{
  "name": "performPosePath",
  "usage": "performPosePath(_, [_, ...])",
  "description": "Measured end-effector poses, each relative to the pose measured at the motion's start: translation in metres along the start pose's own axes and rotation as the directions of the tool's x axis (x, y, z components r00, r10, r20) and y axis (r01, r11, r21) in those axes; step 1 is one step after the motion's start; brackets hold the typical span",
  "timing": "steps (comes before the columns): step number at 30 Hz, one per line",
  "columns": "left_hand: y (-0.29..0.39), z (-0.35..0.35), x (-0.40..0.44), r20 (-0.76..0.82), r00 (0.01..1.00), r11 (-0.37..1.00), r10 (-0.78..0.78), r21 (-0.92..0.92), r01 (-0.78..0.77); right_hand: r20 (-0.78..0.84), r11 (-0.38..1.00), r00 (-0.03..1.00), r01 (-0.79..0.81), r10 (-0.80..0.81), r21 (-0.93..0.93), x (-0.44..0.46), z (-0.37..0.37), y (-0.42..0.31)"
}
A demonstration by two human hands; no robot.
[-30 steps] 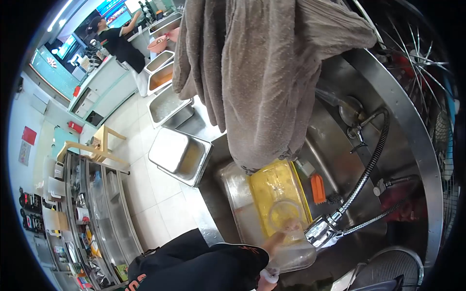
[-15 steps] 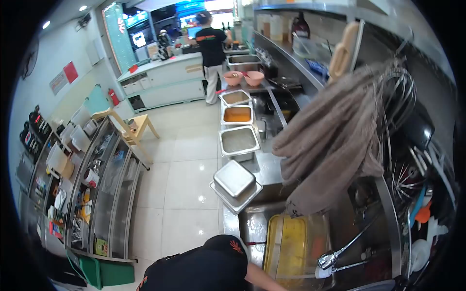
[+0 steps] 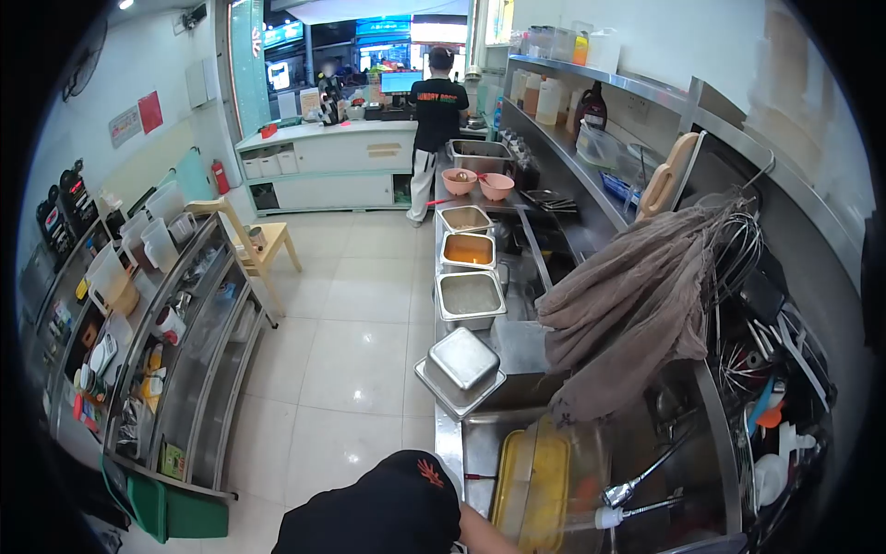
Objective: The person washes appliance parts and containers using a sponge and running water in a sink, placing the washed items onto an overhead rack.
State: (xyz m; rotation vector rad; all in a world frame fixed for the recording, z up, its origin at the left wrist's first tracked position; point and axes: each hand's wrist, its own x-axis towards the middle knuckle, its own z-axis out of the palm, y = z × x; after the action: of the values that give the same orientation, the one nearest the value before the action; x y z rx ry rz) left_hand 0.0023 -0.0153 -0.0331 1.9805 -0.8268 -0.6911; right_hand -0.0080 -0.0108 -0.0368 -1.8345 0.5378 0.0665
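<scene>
Neither of my hands shows. At the bottom edge is a black sleeve with a red hand-shaped print, seemingly my own. A bare arm runs from it toward the sink and leaves the frame before the hand. Nearest to this arm is a yellow tray in the metal sink. A tap with a chrome spray head reaches over the sink. On the sink's far rim, an upturned metal pan rests on another metal pan.
Metal food pans line the counter, one holding orange liquid. Pink bowls stand beyond. A grey-brown cloth and whisks hang at right. A shelf rack and wooden chair are left. A co-worker stands at the far counter.
My view has turned and lifted, showing more of the far counter and wall shelves. The black sleeve sits slightly lower and further left in the frame. The pans look unmoved on the counter.
</scene>
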Motion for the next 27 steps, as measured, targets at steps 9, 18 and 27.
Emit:
performPosePath(9, [0.063, 0.014, -0.053, 0.225, 0.922, 0.918, 0.315, 0.176, -0.356, -0.075, 0.779, 0.979, -0.102, 0.188, 0.619, -0.025, -0.11, 0.067])
performPosePath(18, [0.069, 0.01, -0.071, 0.425, 0.837, 0.82, 0.345, 0.298, -0.489, -0.046, 0.508, 0.902, -0.2, 0.43, 0.838, -0.06, -0.155, 0.047])
performPosePath(27, [0.056, 0.012, -0.056, 0.285, 0.943, 0.924, 0.171, 0.285, -0.254, -0.166, 0.455, 0.879, -0.062, 0.446, 0.889, -0.047, -0.122, 0.054])
